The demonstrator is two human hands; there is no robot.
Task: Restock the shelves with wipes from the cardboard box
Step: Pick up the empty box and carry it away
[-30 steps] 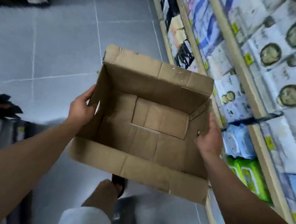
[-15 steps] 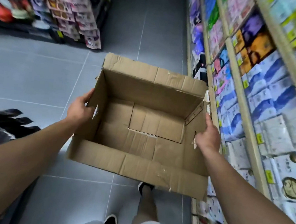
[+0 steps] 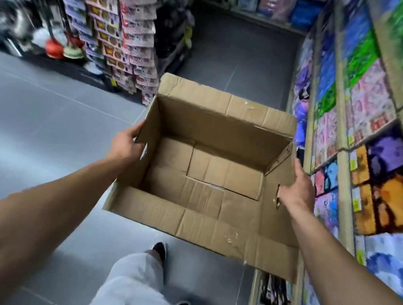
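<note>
Carried further along the aisle since a moment ago: more of the far floor and a hanging rack of carded goods (image 3: 123,34) now in view, different packs showing on the shelves (image 3: 345,131) to the right, and a stride in progress below, one dark shoe (image 3: 160,249) forward on the grey tiled floor (image 3: 38,122). Same carry as before on the cardboard box (image 3: 208,177), held out in front at about waist height, open top up, flaps folded outward so the inside stays in plain sight. Nothing but bare cardboard bottom panels inside; no wipes left to see, so probably emptied and on its way out or back for a refill, though that is only a reading of the scene. Left hand (image 3: 125,145) clamped on the left wall, thumb on the outer face near the rim, fingers presumably hooked underneath or behind, hidden by the cardboard. Right hand (image 3: 295,186) pressed against the right wall next to a punched handle hole, fingers wrapped round the outside edge, palm steadying. Hands well apart, one per side, a sensible hold for a light, floppy carton: balanced, kept level, kept from folding. Box just beside the shelving on the right, not touching as far as can be told. Blur across shelves and rack, so pack labels unreadable.
</note>
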